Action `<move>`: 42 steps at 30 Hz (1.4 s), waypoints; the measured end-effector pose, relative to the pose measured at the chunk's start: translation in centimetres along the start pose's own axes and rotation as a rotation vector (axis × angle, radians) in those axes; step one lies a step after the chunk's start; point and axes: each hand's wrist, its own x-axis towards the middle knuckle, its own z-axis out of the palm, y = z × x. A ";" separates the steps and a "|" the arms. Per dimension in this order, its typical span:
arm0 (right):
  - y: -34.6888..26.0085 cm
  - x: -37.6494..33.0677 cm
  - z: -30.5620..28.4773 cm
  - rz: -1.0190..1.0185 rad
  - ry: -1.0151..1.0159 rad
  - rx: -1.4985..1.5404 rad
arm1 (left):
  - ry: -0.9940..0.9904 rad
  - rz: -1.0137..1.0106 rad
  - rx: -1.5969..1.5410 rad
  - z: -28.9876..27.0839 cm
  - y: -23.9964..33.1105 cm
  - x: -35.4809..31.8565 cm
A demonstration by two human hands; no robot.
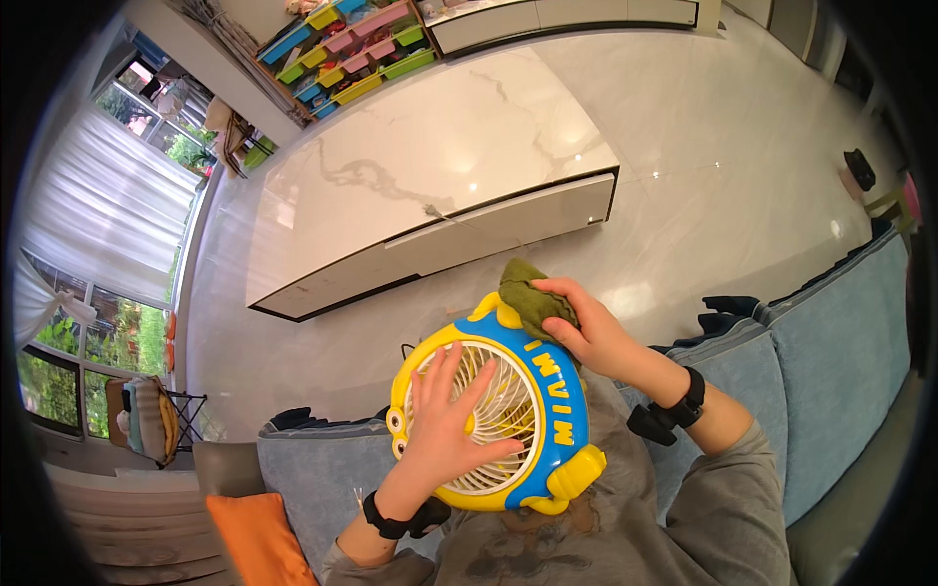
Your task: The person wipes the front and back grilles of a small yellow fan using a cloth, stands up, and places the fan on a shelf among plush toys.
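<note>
A small yellow and blue cartoon-shaped fan with a white spiral grille rests on my lap, tilted sideways so that its eyes point left. My left hand lies over the grille with its fingers spread. In my right hand is a bunched green cloth, pressed against the fan's rim beside a yellow foot. Part of the grille is hidden under my left palm. Black bands circle both of my wrists.
In front stands a low white marble-patterned coffee table. I sit on a blue-grey sofa, with an orange cushion at the lower left. A rack of coloured bins stands at the back; a folding stool is by the window.
</note>
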 end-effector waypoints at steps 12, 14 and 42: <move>-0.2 -8.3 -1.2 0.042 -0.034 -0.158 | -0.026 0.007 0.057 1.1 0.3 1.6; -0.8 -10.4 -1.3 0.071 -0.084 -0.220 | -0.034 0.023 0.083 1.1 0.5 1.9; -2.0 -10.3 -3.5 0.079 -0.028 0.117 | 0.181 0.199 -0.098 -0.3 -9.7 -6.1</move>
